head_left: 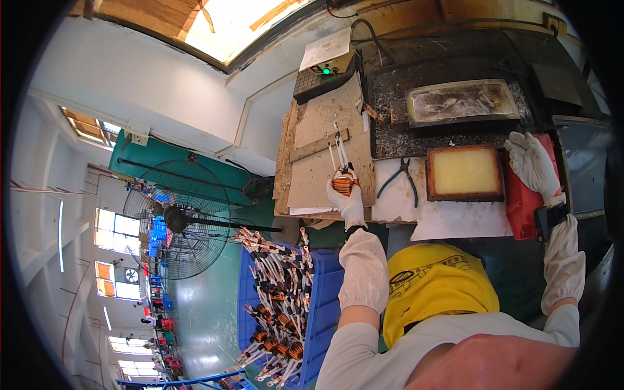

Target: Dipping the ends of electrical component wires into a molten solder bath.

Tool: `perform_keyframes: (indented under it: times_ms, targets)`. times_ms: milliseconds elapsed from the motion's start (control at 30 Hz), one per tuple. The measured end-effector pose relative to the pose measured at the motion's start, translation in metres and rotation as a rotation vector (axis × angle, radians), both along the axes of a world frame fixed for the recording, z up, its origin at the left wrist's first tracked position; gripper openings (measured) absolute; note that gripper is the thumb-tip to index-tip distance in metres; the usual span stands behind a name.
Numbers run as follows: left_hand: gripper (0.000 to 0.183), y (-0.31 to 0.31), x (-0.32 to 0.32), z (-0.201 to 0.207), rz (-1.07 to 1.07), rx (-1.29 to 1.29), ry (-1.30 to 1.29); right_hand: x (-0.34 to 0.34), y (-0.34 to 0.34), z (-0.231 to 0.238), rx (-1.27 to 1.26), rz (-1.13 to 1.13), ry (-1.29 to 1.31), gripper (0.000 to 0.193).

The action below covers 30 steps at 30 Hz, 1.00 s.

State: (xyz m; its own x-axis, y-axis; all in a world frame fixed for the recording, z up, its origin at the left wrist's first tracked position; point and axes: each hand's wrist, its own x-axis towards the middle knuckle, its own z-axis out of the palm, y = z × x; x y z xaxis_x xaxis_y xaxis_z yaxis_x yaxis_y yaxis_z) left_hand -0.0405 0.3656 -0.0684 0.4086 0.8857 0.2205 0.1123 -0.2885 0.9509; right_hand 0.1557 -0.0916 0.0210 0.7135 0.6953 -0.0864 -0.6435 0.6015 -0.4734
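My gloved left hand point(350, 207) is closed around a copper-wound ring coil point(344, 182) near the front edge of the bench. White leads point(339, 146) with bare metal ends point away from the coil over a board. To its right, pliers point(404, 177) with blue-green handles lie on a pale sheet. My gloved right hand point(534, 164) is over a red tray point(522, 207), fingers stretched out and nothing seen in them. Between the pliers and that hand stands a brown-rimmed square pan point(431, 195) filled with a pale yellow substance.
Behind the square pan is a rectangular metal trough point(416, 120) with a silvery, crusted surface. A control box point(335, 64) with a green light stands at the back left. Left of me, a blue bin point(328, 273) holds several coils point(276, 312), near a large fan point(179, 220).
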Motion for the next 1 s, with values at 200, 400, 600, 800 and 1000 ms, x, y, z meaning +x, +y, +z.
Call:
perform_keyframes:
  times_ms: [200, 400, 600, 800, 1000]
  targets:
    - [0.07, 0.0012, 0.0006, -0.0028, 0.026, 0.006, 0.021, 0.0003, -0.0007, -0.0005, 0.001, 0.004, -0.003, 0.039]
    - [0.071, -0.0001, -0.0007, -0.0016, 0.025, 0.034, 0.041, 0.0021, -0.0011, -0.0026, 0.015, 0.03, -0.02, 0.037]
    - [0.07, 0.0011, 0.0012, -0.0031, 0.056, 0.021, 0.045, 0.0029, -0.0018, -0.0039, 0.009, 0.026, -0.016, 0.038]
    - [0.07, -0.0001, 0.0008, -0.0008, 0.037, 0.03, 0.03, 0.0028, -0.0018, -0.0042, -0.005, 0.02, -0.02, 0.037]
    - [0.071, -0.0002, 0.0009, -0.0018, 0.047, 0.03, 0.013, 0.0023, -0.0006, -0.0027, 0.002, 0.024, -0.028, 0.037]
